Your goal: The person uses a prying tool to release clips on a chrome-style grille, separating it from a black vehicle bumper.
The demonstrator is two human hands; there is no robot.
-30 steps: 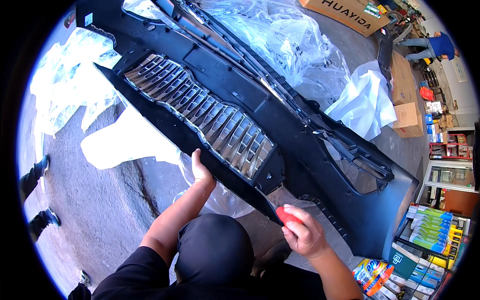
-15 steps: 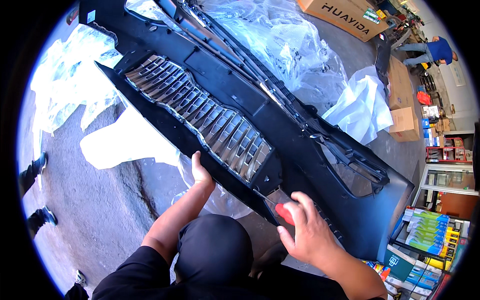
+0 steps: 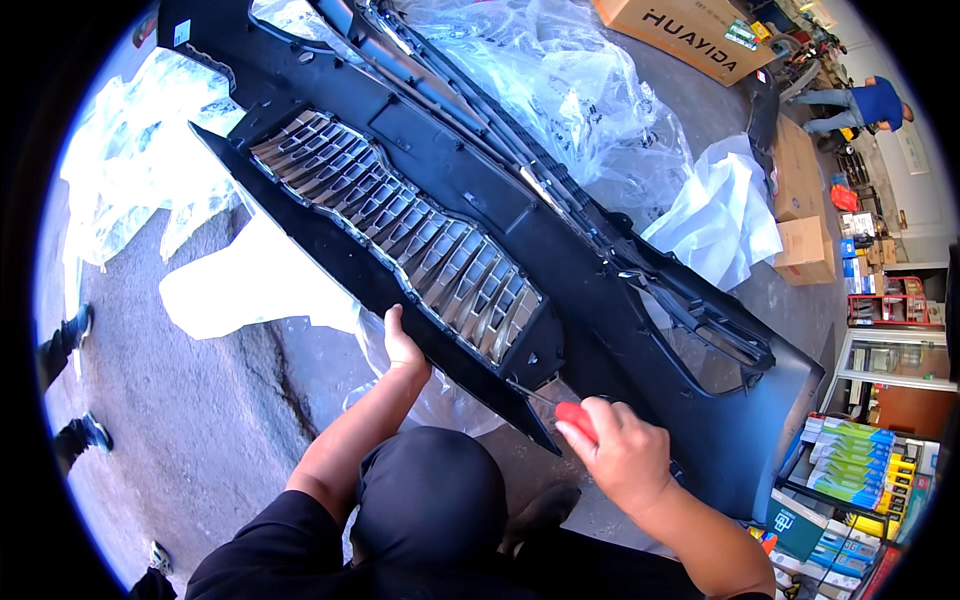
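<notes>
Bumper (image 3: 640, 300) edge gets gripped by the left hand (image 3: 402, 345); right hand (image 3: 625, 455), at 5 o'clock, is fisted around a red-handled screwdriver (image 3: 572, 415).

One head-worn fisheye view, aimed steeply down from above at close range; black bumper (image 3: 480, 230) is seen across frame, forearms entering from lower edge.

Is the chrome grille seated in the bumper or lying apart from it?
Seated: the chrome grille sits framed inside the black bumper.
</notes>
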